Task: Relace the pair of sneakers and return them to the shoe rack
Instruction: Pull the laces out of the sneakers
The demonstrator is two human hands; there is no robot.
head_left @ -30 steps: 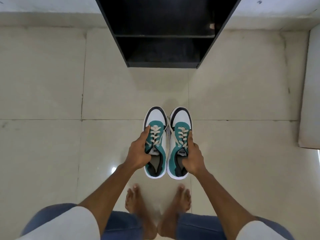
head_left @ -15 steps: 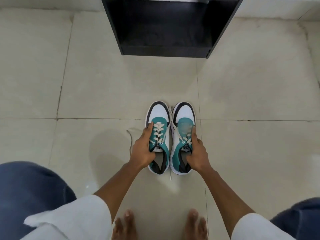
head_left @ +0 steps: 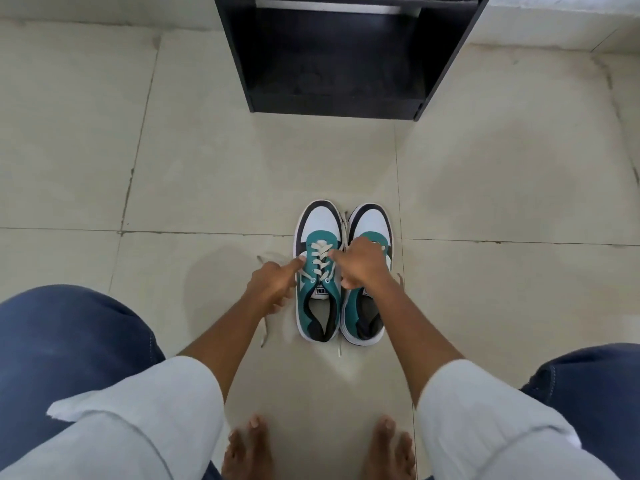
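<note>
Two teal, white and black sneakers stand side by side on the tiled floor, toes pointing at the rack. The left sneaker (head_left: 317,221) has cream laces threaded across its tongue. My left hand (head_left: 273,282) sits at its left side, thumb and forefinger pinched on a lace end. My right hand (head_left: 363,266) lies over the right sneaker (head_left: 370,220), hiding that shoe's laces, and its fingertips pinch the left sneaker's lace from the right. A loose lace end (head_left: 265,329) trails on the floor under my left wrist.
The black shoe rack (head_left: 332,105) stands open-fronted on the floor straight ahead, its bottom shelf bare. My bare feet (head_left: 249,448) are just behind the sneakers, with my knees spread to either side. Cream floor tiles lie all around.
The sneakers went from held in my hands down onto the floor. Both hands let go of the shoes and moved onto the left sneaker's laces. I have crouched lower.
</note>
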